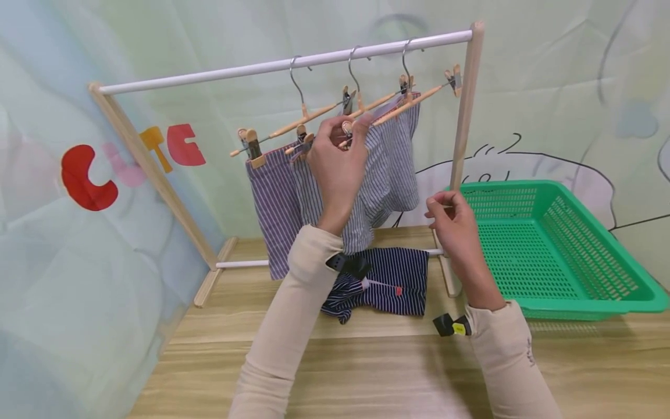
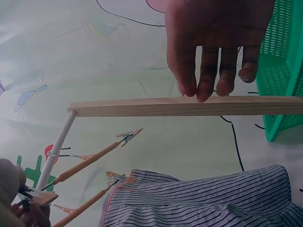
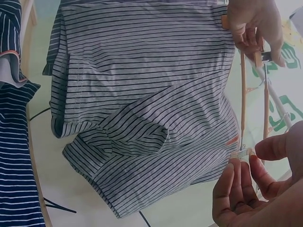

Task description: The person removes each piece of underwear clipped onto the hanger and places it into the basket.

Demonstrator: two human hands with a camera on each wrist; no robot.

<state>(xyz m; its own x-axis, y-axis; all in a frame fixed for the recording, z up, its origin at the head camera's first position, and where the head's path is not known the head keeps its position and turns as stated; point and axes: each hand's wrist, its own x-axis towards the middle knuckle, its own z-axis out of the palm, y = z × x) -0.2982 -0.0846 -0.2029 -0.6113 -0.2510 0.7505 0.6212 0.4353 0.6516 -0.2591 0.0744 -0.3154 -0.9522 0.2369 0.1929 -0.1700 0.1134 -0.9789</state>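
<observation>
My left hand (image 1: 340, 166) pinches the near clip (image 1: 346, 127) of the frontmost wooden clip hanger (image 1: 410, 105). That hanger hooks over the rail, and its far clip (image 1: 454, 80) holds no cloth. Behind it, grey-and-white striped shorts (image 1: 395, 157) hang from the middle hanger; purple striped shorts (image 1: 272, 201) hang from the one at left. My right hand (image 1: 456, 224) hovers by the rack's right post, fingers loosely bent and holding nothing. In the right wrist view, the right hand (image 3: 260, 184) overlaps a clip (image 3: 244, 152); no grip on it shows.
A navy striped garment (image 1: 403, 273) with a small red tag lies folded on the table (image 1: 377, 361) beneath the hanging shorts. The white rail (image 1: 209, 74) spans two wooden posts. At right stands a green perforated basket (image 1: 570, 305).
</observation>
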